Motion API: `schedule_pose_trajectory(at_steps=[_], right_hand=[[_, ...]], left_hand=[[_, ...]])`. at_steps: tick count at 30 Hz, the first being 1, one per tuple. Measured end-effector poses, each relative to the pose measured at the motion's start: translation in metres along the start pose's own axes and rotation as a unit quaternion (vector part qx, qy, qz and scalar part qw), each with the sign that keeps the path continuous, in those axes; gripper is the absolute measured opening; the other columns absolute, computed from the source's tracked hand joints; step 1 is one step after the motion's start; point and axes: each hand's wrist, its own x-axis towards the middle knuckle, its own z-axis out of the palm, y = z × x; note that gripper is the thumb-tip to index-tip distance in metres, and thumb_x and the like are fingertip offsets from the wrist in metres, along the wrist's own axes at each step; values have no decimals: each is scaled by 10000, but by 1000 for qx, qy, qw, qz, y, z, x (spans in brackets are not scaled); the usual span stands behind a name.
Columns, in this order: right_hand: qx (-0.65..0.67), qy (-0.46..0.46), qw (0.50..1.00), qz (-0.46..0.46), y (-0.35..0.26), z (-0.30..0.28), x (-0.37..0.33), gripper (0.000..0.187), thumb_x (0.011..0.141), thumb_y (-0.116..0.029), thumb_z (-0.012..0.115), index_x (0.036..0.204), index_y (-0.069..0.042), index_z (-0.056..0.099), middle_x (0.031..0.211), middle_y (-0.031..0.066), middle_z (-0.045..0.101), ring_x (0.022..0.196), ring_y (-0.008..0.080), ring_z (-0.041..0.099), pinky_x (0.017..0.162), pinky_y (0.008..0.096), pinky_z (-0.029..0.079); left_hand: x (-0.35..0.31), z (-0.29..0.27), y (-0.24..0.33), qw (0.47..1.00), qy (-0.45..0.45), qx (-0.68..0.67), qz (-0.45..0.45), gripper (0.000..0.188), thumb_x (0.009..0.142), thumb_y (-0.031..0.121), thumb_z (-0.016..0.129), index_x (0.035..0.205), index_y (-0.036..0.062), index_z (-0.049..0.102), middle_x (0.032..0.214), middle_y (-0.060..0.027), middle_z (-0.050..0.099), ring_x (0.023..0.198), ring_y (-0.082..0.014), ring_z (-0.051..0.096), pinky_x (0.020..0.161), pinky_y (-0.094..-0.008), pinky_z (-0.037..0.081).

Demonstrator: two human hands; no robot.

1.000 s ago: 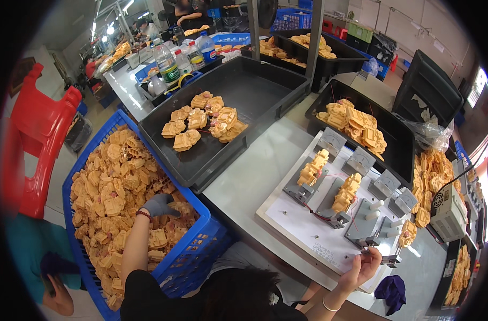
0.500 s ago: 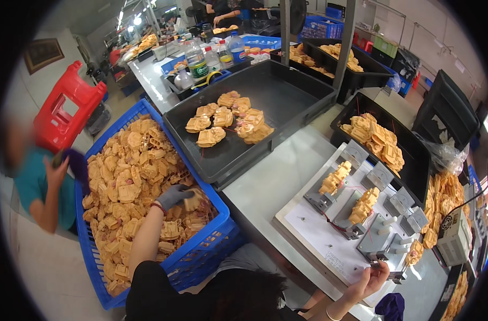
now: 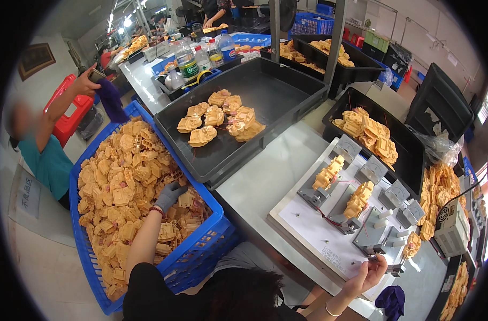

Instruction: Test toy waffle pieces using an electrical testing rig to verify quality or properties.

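My left hand point(image 3: 169, 196), in a grey glove, reaches into a blue plastic crate point(image 3: 221, 219) heaped with tan moulded plastic parts point(image 3: 123, 176). Its fingers bend down onto parts at the crate's right side, and their tips are hard to make out. My bare right hand point(image 3: 366, 277) is at the front corner of a white fixture board point(image 3: 308, 231), fingers curled on a small metal bracket point(image 3: 395, 269). Two tan parts, one on the left mount point(image 3: 328, 172) and one on the right mount point(image 3: 358, 200), stand upright on the board. Another tan part point(image 3: 412, 244) sits near my right hand.
A black tray point(image 3: 238, 155) with several tan parts lies beyond the crate. Analog meters point(image 3: 395, 192) line the board's back edge. Another black tray point(image 3: 410, 155) stands behind them. A purple cloth point(image 3: 391, 302) lies near my right wrist. At left, a person in teal point(image 3: 46, 160) lifts a dark purple cloth point(image 3: 111, 101).
My left hand has shifted slightly left and up among the parts; the part seen by its fingertips is no longer distinct. My right hand stays at the bracket. The person at left raised an arm.
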Motion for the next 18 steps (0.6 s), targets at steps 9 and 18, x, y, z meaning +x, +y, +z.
schedule_pose_trajectory(at_steps=[9,18], right_hand=[[7,20,1000,-5,1,4,0,350,820,-66,613,1155,6,540,1008,26,501,722,76,391,644,195,330],[24,13,1000,-3,0,4,0,352,821,-57,614,1158,8,540,1016,25,494,708,66,373,634,189,325]], left_hand=[[-10,-17,28,976,-129,167,-48,589,827,579,689,764,-6,692,696,-91,644,651,-174,616,628,-333,491],[-13,-8,-3,944,-291,102,-118,678,873,605,608,1111,-23,699,1005,-148,733,953,-240,695,926,-324,516]])
